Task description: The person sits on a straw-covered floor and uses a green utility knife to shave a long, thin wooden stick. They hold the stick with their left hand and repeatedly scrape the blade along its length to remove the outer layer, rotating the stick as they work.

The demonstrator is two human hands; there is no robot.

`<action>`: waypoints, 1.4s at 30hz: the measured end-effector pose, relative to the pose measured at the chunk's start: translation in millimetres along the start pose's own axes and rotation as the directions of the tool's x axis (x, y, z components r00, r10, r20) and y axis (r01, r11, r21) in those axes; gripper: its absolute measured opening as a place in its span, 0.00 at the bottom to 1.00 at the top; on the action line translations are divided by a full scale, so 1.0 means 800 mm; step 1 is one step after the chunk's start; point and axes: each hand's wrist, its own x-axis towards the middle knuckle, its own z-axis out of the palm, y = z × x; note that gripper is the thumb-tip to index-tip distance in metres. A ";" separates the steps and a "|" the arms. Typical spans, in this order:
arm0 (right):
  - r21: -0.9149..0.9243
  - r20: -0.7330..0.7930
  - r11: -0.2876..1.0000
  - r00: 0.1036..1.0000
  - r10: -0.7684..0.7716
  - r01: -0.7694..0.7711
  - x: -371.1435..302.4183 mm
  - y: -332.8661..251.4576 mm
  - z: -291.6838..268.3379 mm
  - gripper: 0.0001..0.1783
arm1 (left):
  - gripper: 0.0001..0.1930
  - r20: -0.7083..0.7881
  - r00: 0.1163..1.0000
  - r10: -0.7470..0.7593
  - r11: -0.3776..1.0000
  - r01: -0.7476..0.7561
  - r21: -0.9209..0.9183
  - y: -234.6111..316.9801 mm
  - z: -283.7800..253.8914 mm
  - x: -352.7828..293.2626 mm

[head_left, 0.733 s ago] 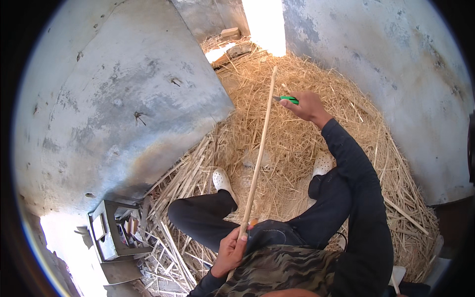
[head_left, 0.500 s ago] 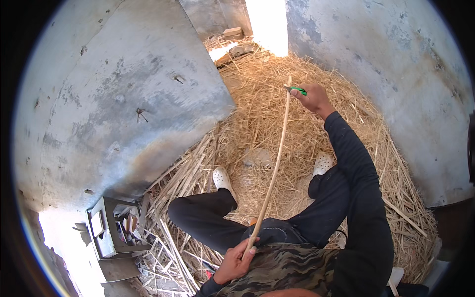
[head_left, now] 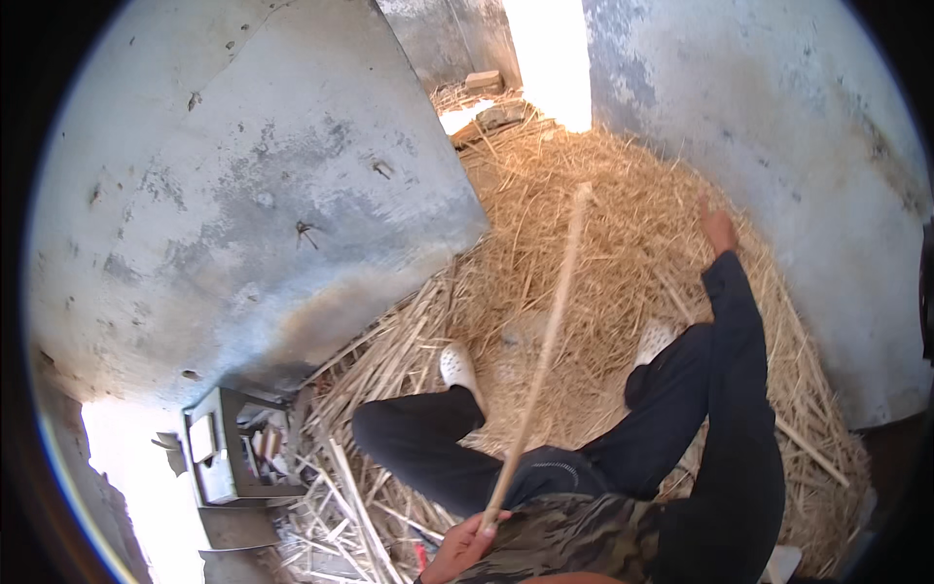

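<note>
A long, thin, pale wooden stick (head_left: pixel 551 339) slants up from my lap over the straw, its far end blurred by motion. My left hand (head_left: pixel 465 548), low by my waist, is closed round its near end. Off to the right, at the edge of the straw pile, my right hand (head_left: pixel 719 232) is stretched out, apart from the stick. One finger seems to point forward, but motion smears the rest. The green-handled knife or cutter seen earlier does not show, so whether this hand holds it cannot be told.
Straw and shavings (head_left: pixel 632 234) cover the floor round my white clogs (head_left: pixel 457 368). Split strips (head_left: pixel 355 511) lie at the left, beside a worn open-fronted box (head_left: pixel 219 448) with things inside. Plastered walls (head_left: pixel 243 195) rise on both sides. A brick (head_left: pixel 484 81) lies near the bright doorway.
My right hand has left the stick's far end and swung right and a little back. The green-handled tool is no longer visible. My left hand keeps its hold, and the view has shifted slightly.
</note>
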 end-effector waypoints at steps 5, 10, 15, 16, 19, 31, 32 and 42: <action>0.150 0.562 0.989 0.822 -0.091 0.007 -0.066 -0.108 -0.043 0.50 | 0.19 0.030 0.999 0.032 0.969 -0.023 -0.248 -0.014 0.015 0.060; 0.830 0.422 0.541 0.790 -0.445 -0.139 -0.138 -0.214 -0.111 0.37 | 0.19 0.121 0.989 0.089 0.942 -0.044 -0.333 0.005 0.004 0.105; 0.875 0.478 0.307 0.761 -0.439 -0.373 -0.166 -0.286 -0.137 0.25 | 0.19 0.146 0.989 0.036 0.958 0.007 -0.285 0.004 0.003 0.116; 0.873 0.486 0.270 0.763 -0.427 -0.405 -0.172 -0.298 -0.137 0.23 | 0.18 0.145 0.988 0.044 0.958 -0.001 -0.287 0.005 0.003 0.120; 0.845 0.534 0.272 0.741 -0.407 -0.460 -0.178 -0.313 -0.136 0.19 | 0.17 0.131 0.990 0.059 0.978 -0.031 -0.206 0.009 0.007 0.127; 0.673 0.380 0.595 0.485 -0.787 0.439 -0.242 -0.291 -0.104 0.35 | 0.17 -0.091 0.988 0.125 0.941 -0.147 -0.304 0.062 0.011 0.216; 0.617 0.473 0.574 0.329 -0.817 0.539 -0.257 -0.293 -0.128 0.38 | 0.17 -0.101 0.985 0.142 0.941 -0.165 -0.295 0.068 0.011 0.219; 0.456 0.288 0.528 0.442 -0.849 0.717 -0.285 -0.278 -0.130 0.42 | 0.13 -0.225 0.957 0.183 0.974 -0.208 -0.092 0.074 0.033 0.214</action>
